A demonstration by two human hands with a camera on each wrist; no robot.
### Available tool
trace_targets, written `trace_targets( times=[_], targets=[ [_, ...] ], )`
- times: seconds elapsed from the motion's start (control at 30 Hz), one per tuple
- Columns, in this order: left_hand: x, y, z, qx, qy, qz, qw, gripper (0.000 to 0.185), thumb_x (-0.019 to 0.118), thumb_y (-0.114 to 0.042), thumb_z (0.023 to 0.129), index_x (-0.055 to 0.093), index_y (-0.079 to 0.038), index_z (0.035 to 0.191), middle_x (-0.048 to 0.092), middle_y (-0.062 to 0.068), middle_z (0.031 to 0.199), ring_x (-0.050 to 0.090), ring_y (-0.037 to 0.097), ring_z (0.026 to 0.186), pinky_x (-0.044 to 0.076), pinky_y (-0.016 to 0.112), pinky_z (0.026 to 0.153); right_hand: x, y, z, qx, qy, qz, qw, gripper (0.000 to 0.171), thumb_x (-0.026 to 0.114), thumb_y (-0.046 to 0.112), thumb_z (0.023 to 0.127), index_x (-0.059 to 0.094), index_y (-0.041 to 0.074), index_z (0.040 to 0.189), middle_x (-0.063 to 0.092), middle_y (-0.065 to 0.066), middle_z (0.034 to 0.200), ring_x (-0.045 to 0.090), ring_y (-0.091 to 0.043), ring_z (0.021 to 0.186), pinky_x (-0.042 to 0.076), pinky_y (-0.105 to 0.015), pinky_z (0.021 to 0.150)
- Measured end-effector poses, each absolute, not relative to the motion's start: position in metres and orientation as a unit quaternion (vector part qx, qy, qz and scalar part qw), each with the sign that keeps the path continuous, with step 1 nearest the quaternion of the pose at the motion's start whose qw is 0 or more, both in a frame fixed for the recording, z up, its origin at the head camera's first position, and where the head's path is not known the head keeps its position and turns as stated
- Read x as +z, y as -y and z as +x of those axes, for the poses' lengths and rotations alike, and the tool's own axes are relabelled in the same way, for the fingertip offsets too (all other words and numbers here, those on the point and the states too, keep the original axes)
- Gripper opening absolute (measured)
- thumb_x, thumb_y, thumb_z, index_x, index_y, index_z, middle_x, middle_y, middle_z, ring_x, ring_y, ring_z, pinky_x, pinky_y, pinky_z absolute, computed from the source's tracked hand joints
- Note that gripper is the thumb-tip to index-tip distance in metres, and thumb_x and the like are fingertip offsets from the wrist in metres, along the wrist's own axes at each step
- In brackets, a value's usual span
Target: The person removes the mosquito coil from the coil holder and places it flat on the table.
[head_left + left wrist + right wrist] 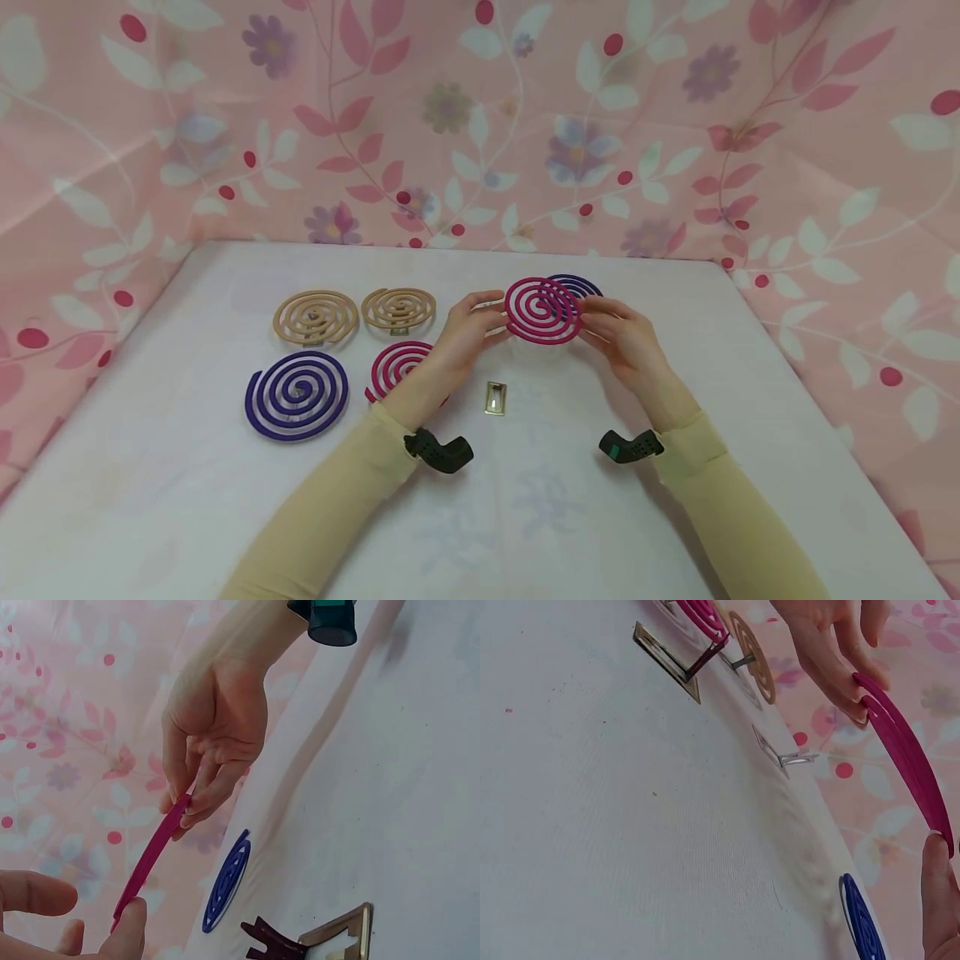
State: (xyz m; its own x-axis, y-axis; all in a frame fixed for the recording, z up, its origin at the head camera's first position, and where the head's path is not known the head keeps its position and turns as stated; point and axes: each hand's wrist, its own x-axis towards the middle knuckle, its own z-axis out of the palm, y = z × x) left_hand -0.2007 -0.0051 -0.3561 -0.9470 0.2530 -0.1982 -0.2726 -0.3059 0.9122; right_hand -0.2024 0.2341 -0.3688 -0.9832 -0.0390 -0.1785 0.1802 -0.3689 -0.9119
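A pink mosquito coil point(542, 306) is held up over the table between both hands, tilted so its flat spiral faces the head camera. My left hand point(459, 340) pinches its left edge, and my right hand point(624, 340) grips the opposite edge. In the right wrist view the coil point(909, 754) appears nearly edge-on, with fingertips at both ends. Partly hidden behind it in the head view, a dark blue coil point(572, 277) lies on the table. Nearer to me, a small metal coil stand point(497, 386) lies between the forearms.
To the left, two tan coils point(316, 317) point(400, 308) sit raised on metal stands. A purple coil point(302, 389) is in front of them. Another pink coil point(377, 367) is partly covered by my left arm. Pink floral cloth point(450, 167) borders the white table point(525, 533).
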Motion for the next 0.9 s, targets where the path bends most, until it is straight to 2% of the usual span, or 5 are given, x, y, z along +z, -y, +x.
trace_targets(
  times=[0.17,0.37,0.53,0.9],
  targets=[
    [-0.357,-0.005,-0.202,0.822,-0.548,-0.01,0.154,0.045,0.05,0.002,0.091,0.04,0.001,0.135,0.048,0.021,0.132,0.055,0.025,0.108,0.047,0.039,0.097,-0.371,-0.245,-0.198,-0.832,-0.549,0.053,0.063,0.032,0.057,-0.002,0.089,0.054,-0.003,0.121,0.067,-0.005,0.105,0.067,-0.018,0.09,0.054,-0.03,0.085],
    [-0.357,-0.018,-0.201,0.83,-0.538,-0.012,0.143,0.041,0.05,0.003,0.09,0.044,0.0,0.131,0.048,0.02,0.129,0.055,0.025,0.107,0.046,0.04,0.097,-0.371,-0.259,-0.193,-0.84,-0.537,0.043,0.065,0.024,0.058,-0.001,0.089,0.06,0.003,0.113,0.068,-0.006,0.106,0.067,-0.02,0.093,0.052,-0.031,0.087],
    [-0.354,-0.027,-0.199,0.831,-0.534,0.001,0.155,0.041,0.048,0.002,0.092,0.042,0.0,0.132,0.046,0.02,0.131,0.054,0.025,0.108,0.046,0.039,0.097,-0.369,-0.27,-0.193,-0.849,-0.523,0.052,0.053,0.02,0.057,-0.002,0.09,0.063,0.005,0.108,0.068,-0.008,0.106,0.068,-0.02,0.092,0.053,-0.031,0.084],
    [-0.356,-0.032,-0.188,0.814,-0.556,0.007,0.171,0.04,0.05,-0.004,0.093,0.042,-0.002,0.132,0.046,0.017,0.133,0.053,0.029,0.114,0.046,0.038,0.098,-0.365,-0.279,-0.191,-0.831,-0.552,0.048,0.053,0.022,0.059,0.002,0.09,0.062,0.006,0.111,0.068,-0.007,0.108,0.067,-0.021,0.095,0.053,-0.03,0.083]
  ],
)
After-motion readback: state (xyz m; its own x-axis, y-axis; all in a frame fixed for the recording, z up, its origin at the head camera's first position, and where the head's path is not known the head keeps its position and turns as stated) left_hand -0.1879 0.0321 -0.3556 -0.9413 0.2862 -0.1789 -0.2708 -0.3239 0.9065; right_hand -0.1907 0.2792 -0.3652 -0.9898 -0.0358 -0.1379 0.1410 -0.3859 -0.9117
